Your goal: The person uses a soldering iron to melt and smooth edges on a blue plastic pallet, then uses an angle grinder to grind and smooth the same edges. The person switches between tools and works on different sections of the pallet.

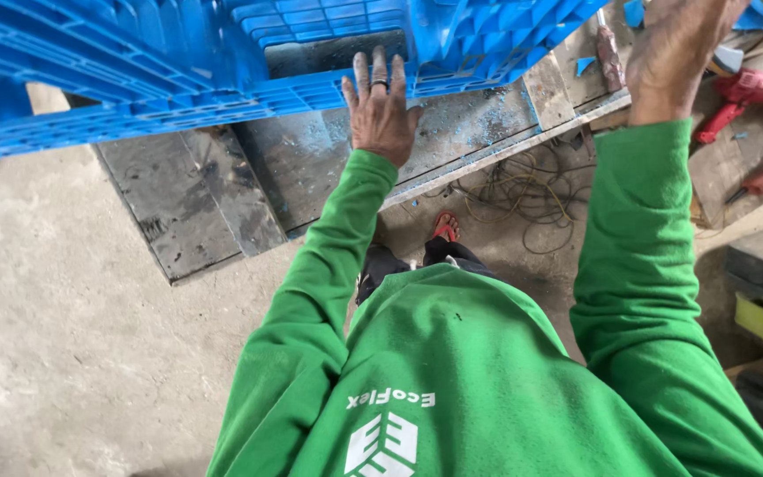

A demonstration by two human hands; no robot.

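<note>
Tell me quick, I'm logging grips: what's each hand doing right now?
Left hand: open, fingers spread flat against the blue plastic pallet.
Right hand: raised at the pallet's right side; fingers cut off, grip cannot be told.

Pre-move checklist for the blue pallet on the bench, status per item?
1. Left hand on the blue plastic pallet: ok, palm flat against its near edge, fingers spread.
2. Right hand contact: cannot tell, the top of the frame cuts off its fingers.
3. Pallet support: ok, it lies on the dark workbench; how far it overhangs, cannot tell.
4. Footing: not ok, loose cables lie on the floor close to the red sandal.
5. Right side: not ok, a red power tool and other tools lie beside the right arm.
6. Bench surface: not ok, scattered with blue shavings.
</note>
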